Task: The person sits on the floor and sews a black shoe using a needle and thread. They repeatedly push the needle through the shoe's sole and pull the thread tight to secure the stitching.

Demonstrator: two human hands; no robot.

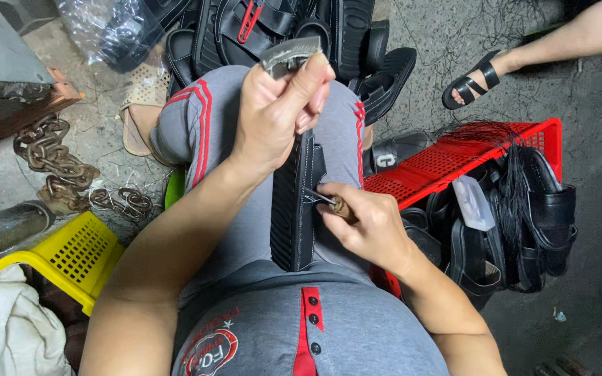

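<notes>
Head view. You sit with a black sandal sole standing on edge along your lap, between your grey-trousered thighs; its ribbed rubber tread faces left and a smooth strip with pale stitching runs down the edge facing up. Your left hand is clenched over the sole's far end, thumb and fingers pinching a worn, greyish metal piece at its top. Your right hand grips a small awl with a rounded wooden handle, its thin metal point touching the stitched strip about midway down the sole.

To your right, a red perforated plastic crate holds glossy black sandals, a clear plastic piece and a hank of fine black thread draped over its rim. A yellow perforated basket sits at your lower left, just beside white cloth. A rusty heavy-link chain lies on the rough concrete floor. Beyond your knees, a heap of black soles and straps, one with a red clip. Another person's foot in a black strapped sandal rests at upper right, well apart.
</notes>
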